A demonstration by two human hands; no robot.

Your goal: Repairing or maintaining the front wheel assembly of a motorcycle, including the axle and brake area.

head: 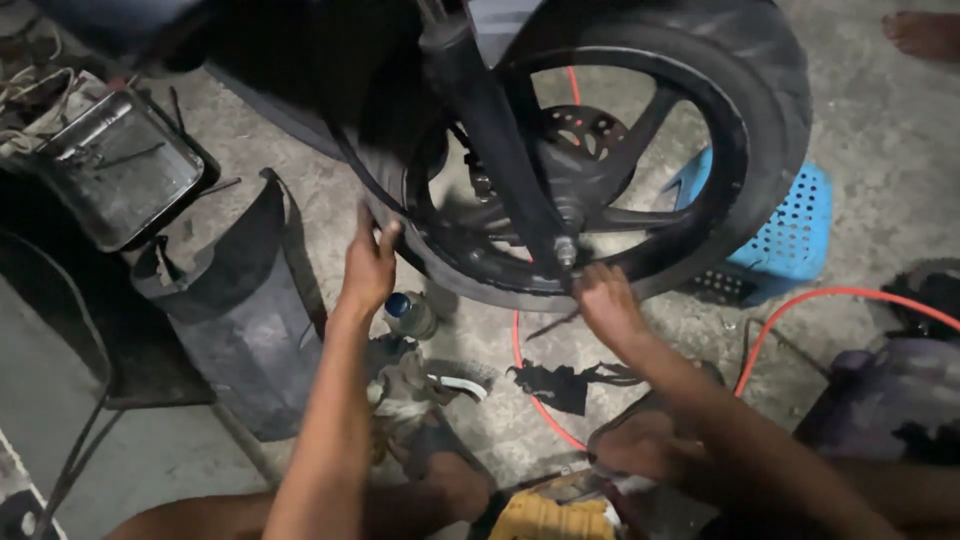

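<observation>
Hands on wheel (640,150), left hand (368,262) gripping tyre (395,215), right hand (605,300) pinching axle nut (566,252)

Both forearms were bare, with no sleeve reaching into view; the left hand (368,268) wore no glove, ring or watch; the right hand (607,305) was likewise ungloved, its fingers smudged with dark grime; the wrists carried no band or strap; the knees at the bottom edge were uncovered, so any clothing lay outside the view.
</observation>
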